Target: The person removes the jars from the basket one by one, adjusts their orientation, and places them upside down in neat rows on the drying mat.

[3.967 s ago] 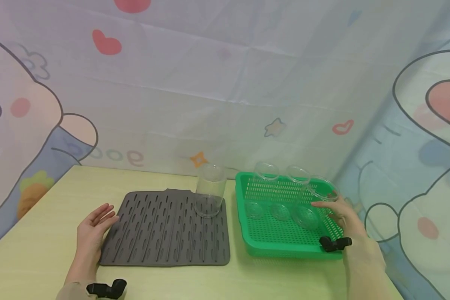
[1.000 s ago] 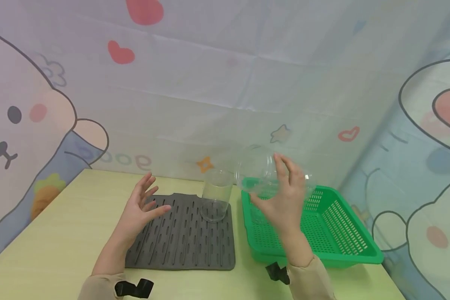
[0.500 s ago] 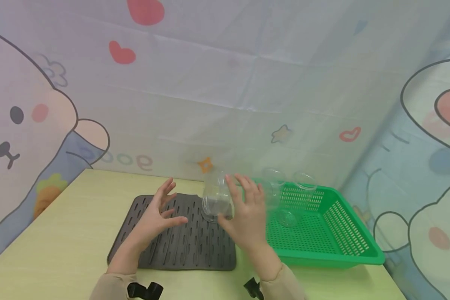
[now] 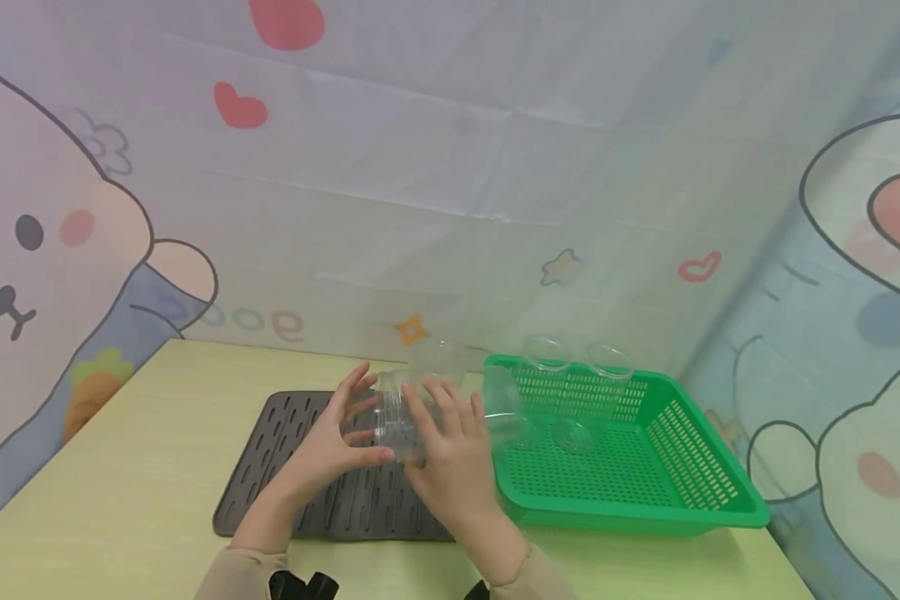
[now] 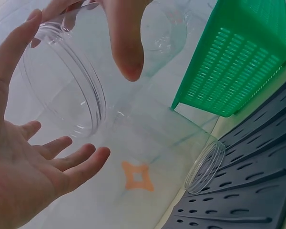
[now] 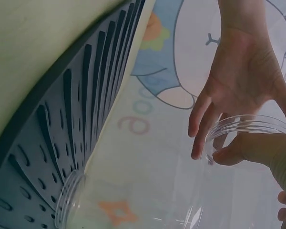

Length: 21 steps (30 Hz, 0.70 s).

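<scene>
My right hand (image 4: 453, 454) grips a clear jar (image 4: 504, 404) that lies sideways in the air over the right part of a dark grey ridged mat (image 4: 262, 475). The jar's threaded mouth points left and its base points toward the basket. Around that mouth, my left hand (image 4: 326, 446) holds its fingers spread and gently curved, with fingertips right at the rim in the left wrist view. Behind the held jar, a second clear jar (image 5: 205, 164) stands on the mat with its threaded mouth down; in the head view it is partly hidden.
To the right of the mat stands a green slotted basket (image 4: 630, 515). Two clear jars, one to the left (image 4: 546, 354) and one to the right (image 4: 610, 362), stand upright in it. A printed cloth (image 4: 390, 200) hangs behind the pale yellow table (image 4: 142, 467).
My right hand has taken a jar from the basket, tipped it sideways and carried it left over the mat. My left hand has moved right to the jar's mouth.
</scene>
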Motion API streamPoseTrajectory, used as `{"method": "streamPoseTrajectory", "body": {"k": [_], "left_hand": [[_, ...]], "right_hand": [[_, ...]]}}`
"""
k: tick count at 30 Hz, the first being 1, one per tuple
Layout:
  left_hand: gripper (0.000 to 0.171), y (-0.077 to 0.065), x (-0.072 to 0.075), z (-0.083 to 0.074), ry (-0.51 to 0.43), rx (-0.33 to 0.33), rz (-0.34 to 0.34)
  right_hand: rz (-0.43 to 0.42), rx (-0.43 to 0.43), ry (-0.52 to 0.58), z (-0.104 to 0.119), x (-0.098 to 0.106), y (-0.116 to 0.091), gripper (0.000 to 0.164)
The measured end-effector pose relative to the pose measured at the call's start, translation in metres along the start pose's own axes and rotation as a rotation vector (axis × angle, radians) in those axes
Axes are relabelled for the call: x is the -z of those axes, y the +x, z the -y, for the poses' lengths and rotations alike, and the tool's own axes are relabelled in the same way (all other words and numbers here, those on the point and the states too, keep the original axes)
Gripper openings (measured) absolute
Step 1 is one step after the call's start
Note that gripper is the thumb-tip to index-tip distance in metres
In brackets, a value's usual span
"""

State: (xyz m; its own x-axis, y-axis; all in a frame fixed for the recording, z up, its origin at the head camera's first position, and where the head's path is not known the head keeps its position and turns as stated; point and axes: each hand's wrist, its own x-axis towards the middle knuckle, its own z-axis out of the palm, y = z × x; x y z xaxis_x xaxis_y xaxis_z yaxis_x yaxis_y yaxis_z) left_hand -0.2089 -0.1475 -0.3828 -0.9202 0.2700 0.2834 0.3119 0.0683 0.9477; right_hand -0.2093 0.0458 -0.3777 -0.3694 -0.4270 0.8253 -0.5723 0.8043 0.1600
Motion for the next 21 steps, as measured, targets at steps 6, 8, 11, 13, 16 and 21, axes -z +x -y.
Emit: {"method": "streamPoseTrajectory", "body": {"k": [6,8,11,13,16,21], "left_hand": [[0.109,0.0003,-0.0006,0.0008,0.0,0.044,-0.006],[0.108,0.0001,-0.0005,0.0011,0.003,0.062,-0.002],[0.106,-0.0001,0.0,0.0016,0.008,0.083,0.005],[0.105,-0.0002,0.0006,0.0023,0.01,0.091,0.01],[0.104,-0.0003,0.002,0.0033,0.001,0.105,0.015],[0.102,-0.0008,0.0044,0.0033,0.003,0.103,0.012]], "right_hand": [[0.003,-0.007,-0.012,0.0052,-0.0059,-0.004,0.103],[0.006,-0.007,-0.012,0.0064,-0.007,-0.0048,0.104],[0.01,-0.004,-0.018,0.0077,-0.0087,-0.0061,0.103],[0.012,-0.001,-0.022,0.0085,-0.0088,-0.0064,0.104],[0.017,0.006,-0.028,0.0093,-0.0088,-0.0065,0.105],[0.029,0.022,-0.032,0.0101,-0.0079,-0.0056,0.105]]}}
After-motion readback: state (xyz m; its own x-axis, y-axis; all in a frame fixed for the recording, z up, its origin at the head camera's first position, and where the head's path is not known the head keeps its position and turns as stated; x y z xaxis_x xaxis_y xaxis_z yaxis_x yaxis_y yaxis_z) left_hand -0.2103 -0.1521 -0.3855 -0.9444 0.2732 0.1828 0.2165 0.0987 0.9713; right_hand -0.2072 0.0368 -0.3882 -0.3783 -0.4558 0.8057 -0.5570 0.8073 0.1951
